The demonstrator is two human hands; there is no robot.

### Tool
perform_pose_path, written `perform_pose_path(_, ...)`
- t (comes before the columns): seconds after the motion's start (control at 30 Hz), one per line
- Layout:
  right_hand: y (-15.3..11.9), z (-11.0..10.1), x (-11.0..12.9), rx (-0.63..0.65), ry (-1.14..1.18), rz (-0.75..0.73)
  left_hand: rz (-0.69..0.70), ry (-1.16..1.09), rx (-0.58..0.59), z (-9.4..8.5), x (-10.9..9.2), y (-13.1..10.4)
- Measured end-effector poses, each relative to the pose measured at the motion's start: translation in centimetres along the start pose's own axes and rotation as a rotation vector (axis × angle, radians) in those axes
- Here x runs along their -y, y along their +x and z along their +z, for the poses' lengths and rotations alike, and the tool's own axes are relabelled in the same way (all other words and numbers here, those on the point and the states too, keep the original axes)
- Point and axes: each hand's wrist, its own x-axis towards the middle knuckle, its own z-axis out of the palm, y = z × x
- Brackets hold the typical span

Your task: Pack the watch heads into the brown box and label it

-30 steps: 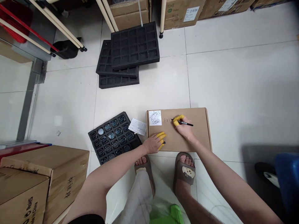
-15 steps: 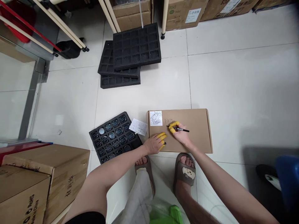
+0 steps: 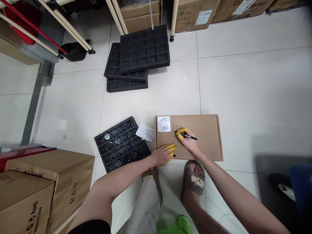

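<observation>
A flat brown cardboard box [image 3: 202, 136] lies on the floor before me, with a scribbled white label [image 3: 163, 124] and the handwriting "FV13" on its lid. My right hand [image 3: 188, 139], with yellow finger covers, is closed round a black marker pen [image 3: 190, 136]; the tip points at the lid just below the writing. My left hand [image 3: 163, 155], also in yellow finger covers, rests on the box's near left corner. From its curled fingers pokes a small black pen cap [image 3: 174, 156]. Left of the box, a black foam tray [image 3: 143, 152] holds several round dark lenses, and a handwritten paper slip [image 3: 145, 132] overlaps its edge.
Further off, several black foam trays [image 3: 145, 48] are stacked askew beside rack legs. Cartons [image 3: 73, 182] stand at the left, and more cartons [image 3: 190, 16] line the back. My sandalled feet are just below the box, with a green object [image 3: 184, 224] between my legs.
The view has shifted slightly, so everything sits a little further right. Both hands keep nearly the same places on the box; the pen tilts a little differently.
</observation>
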Motion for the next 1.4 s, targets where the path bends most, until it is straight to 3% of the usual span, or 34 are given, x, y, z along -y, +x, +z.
perform_pose_path(0.57, -0.6, 0.1, 0.3, -0.002, -0.067, -0.010, -0.003, 0.013, 0.035, 0.4, 0.1, -0.2)
perform_pose_path(0.77, -0.8, 0.5, -0.1, -0.074, -0.110, -0.017, 0.005, 0.037, 0.036, 0.4, 0.1, -0.2)
perform_pose_path(1.0, -0.6, 0.4, -0.2, -0.050, -0.147, -0.025, 0.015, 0.038, 0.029, 0.4, 0.2, -0.2)
perform_pose_path(1.17, -1.0, 0.2, -0.4, -0.125, -0.143, -0.011, 0.010, 0.026, 0.049, 0.2, 0.2, -0.2)
perform_pose_path(1.4, -1.5, 0.3, -0.3, -0.061, -0.145, -0.058, 0.003, 0.018, 0.059, 0.3, 0.2, -0.2)
